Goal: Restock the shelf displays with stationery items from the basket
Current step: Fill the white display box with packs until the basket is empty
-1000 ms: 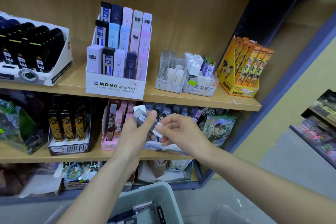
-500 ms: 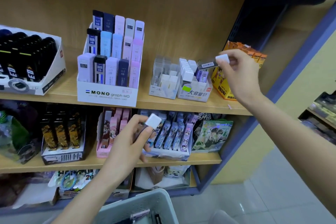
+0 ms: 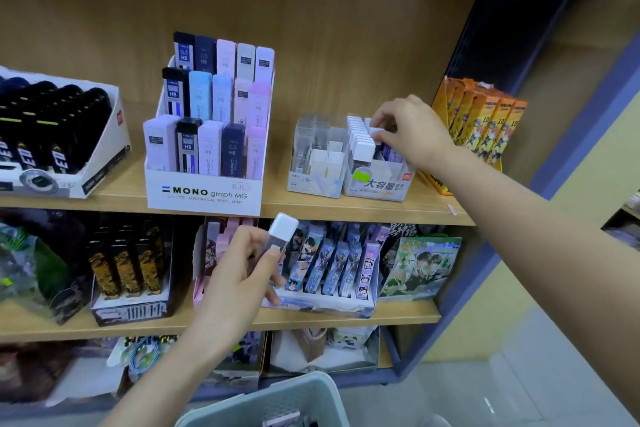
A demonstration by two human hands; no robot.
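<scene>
My left hand grips a slim lead case with a white cap, held upright in front of the lower shelf. My right hand reaches over a small white display box with Chinese lettering on the upper shelf and pinches a white-capped lead case at the back of the row standing in it. The grey basket shows at the bottom edge, with a few items inside.
A MONO graph lead display stands left of a clear lead box. Orange packs stand at the right, black items in a white tray at the left. The lower shelf holds illustrated card packs.
My right hand carried its lead case from mid-air down into the small white display box. My left hand rose slightly with its own case. The view moved closer to the shelf.
</scene>
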